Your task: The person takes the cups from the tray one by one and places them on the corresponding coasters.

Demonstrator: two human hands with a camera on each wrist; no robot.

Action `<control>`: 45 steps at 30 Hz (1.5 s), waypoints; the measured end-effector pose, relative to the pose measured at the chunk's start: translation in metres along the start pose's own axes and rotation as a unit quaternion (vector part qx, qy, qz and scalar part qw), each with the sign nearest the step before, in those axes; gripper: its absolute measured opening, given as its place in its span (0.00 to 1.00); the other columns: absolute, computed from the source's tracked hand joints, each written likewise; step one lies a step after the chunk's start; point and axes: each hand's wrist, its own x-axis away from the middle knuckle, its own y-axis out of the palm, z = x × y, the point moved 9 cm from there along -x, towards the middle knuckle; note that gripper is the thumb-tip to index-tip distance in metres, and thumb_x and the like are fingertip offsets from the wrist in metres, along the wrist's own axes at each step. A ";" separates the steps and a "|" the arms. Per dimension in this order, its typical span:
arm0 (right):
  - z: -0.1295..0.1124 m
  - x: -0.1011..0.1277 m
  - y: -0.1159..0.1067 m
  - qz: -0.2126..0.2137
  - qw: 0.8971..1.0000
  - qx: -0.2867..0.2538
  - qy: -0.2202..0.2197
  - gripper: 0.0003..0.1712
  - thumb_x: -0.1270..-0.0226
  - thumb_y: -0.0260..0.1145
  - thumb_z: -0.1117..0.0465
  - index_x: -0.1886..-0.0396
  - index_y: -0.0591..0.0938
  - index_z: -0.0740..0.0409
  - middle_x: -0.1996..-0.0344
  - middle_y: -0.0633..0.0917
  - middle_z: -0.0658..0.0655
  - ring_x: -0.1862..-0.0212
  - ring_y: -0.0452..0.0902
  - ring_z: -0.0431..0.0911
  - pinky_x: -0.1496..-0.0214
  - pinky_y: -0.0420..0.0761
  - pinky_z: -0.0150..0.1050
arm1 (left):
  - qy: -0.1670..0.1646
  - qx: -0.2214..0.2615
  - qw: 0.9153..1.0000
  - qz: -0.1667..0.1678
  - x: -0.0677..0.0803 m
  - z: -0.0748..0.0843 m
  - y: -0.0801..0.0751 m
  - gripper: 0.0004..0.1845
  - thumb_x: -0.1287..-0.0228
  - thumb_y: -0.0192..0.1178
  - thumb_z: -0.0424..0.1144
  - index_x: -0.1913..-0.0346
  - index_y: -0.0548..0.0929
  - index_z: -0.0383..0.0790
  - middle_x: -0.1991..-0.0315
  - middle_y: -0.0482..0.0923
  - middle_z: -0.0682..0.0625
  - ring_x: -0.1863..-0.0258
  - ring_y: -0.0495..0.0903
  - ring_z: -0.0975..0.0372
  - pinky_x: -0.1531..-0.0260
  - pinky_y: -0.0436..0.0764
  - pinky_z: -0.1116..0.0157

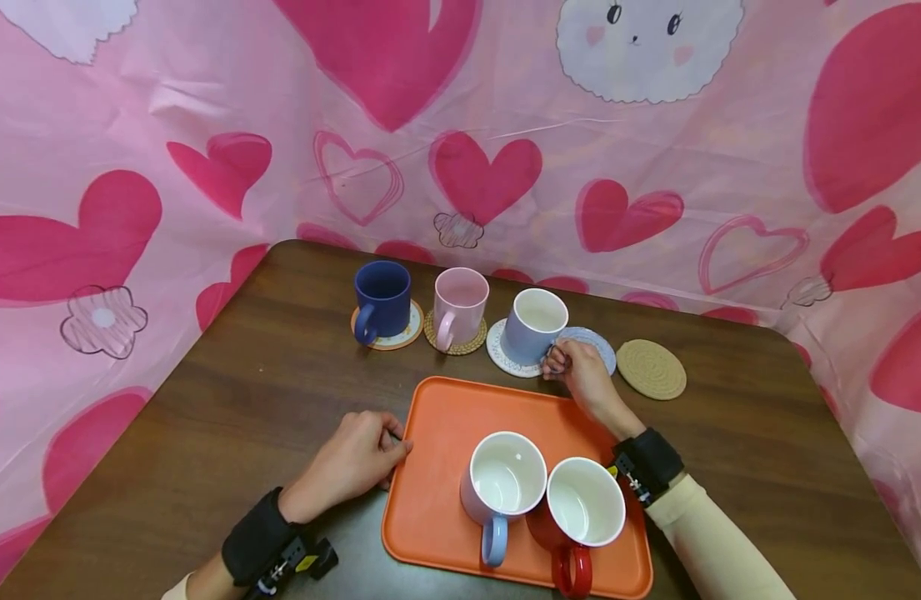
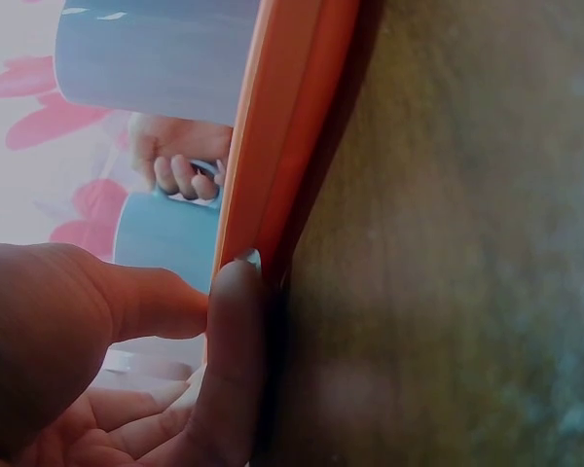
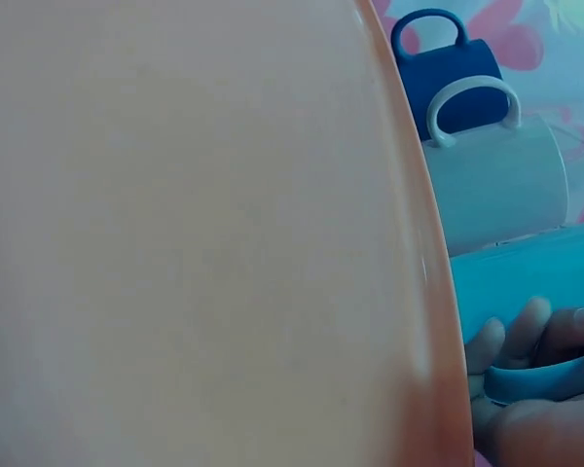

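gripping the handle of the pale blue-grey mug, the right hand has its fingers curled round that handle, as the right wrist view confirms with fingertips wrapped over the blue loop. this mug stands upright on a white patterned coaster at the far edge of the orange tray, just beyond the tray's rim and third in a row of three. left of it, the pink mug sits on a woven coaster, and the navy mug sits on an orange-rimmed coaster. right of the held mug lie a blue-grey coaster, partly under the hand, and a tan woven coaster with nothing on it. the left hand rests on the wooden table at the tray's left edge, fingers loosely bent and holding nothing; the left wrist view shows one fingertip touching the tray's rim. on the tray stand two mugs side by side and touching: a white-lined mug with a light blue handle and a white-lined mug with a red handle, both upright, handles toward the person. no brand, label or readable writing shows on any mug, coaster or the tray. a pink heart-print cloth backs the table.
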 end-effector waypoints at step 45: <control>-0.092 0.121 -0.016 0.101 0.965 0.241 -0.012 0.18 0.20 0.57 0.54 0.46 0.75 0.66 0.53 0.80 0.51 0.49 0.79 0.41 0.47 0.80 0.29 | -0.013 -0.003 1.000 -0.004 0.001 -0.002 0.001 0.05 0.35 0.68 0.37 0.64 0.83 0.39 0.84 0.78 0.56 0.87 0.77 0.63 0.84 0.73 0.67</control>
